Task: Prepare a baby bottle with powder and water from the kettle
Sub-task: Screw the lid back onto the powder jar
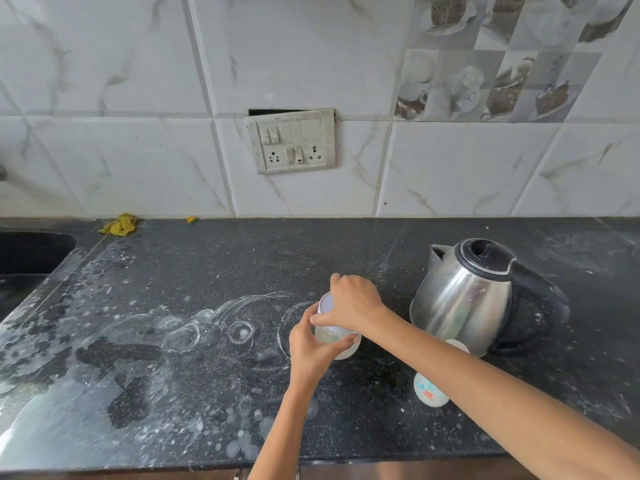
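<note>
A small translucent jar (pixel 344 346) with a white lid (pixel 326 306) stands at the middle of the dark counter. My left hand (pixel 311 344) wraps around the jar's body. My right hand (pixel 353 301) grips the lid from above. A white baby bottle (pixel 430 389) with a red and blue print stands to the right, partly hidden under my right forearm. Behind the bottle stands a steel kettle (pixel 464 296) with a black lid and handle, its spout pointing left.
The black counter (pixel 207 341) is marked with white powder rings and smears. A sink (pixel 31 254) lies at the far left. A yellow cloth (pixel 119 224) sits by the tiled wall. A switch and socket plate (pixel 292 142) hangs on the wall.
</note>
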Available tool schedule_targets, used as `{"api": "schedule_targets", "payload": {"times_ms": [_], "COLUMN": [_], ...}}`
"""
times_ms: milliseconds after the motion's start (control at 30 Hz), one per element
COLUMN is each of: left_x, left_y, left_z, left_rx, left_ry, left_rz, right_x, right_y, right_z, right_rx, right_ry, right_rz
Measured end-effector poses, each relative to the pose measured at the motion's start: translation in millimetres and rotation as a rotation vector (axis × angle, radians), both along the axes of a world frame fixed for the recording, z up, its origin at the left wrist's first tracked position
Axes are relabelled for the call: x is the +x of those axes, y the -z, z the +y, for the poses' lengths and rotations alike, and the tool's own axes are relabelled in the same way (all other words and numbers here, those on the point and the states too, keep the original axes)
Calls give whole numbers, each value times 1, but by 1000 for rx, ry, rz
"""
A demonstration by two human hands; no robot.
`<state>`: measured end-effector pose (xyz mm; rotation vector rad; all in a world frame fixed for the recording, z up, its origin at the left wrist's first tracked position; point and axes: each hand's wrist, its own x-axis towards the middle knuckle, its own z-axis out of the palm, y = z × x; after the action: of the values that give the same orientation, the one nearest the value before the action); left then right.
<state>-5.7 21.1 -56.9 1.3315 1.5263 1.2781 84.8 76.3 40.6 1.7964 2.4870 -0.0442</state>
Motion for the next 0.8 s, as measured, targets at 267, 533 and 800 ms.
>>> {"api": "schedule_targets", "payload": {"times_ms": [267,533,800], "left_x": [0,-1,-1], "left_y": [2,8,12], "left_z": [1,3,4], "left_rx": [-12,-9,4], "left_ry": [-9,-19,-37], "left_rz": [1,25,41], "right_x": [21,23,-5], "right_y": [-10,-11,-6], "right_z": [3,9,0], "right_rx": [-239,-255,-38], "right_ry": [-179,-287,124], "right_rz": [124,125,-34]}}
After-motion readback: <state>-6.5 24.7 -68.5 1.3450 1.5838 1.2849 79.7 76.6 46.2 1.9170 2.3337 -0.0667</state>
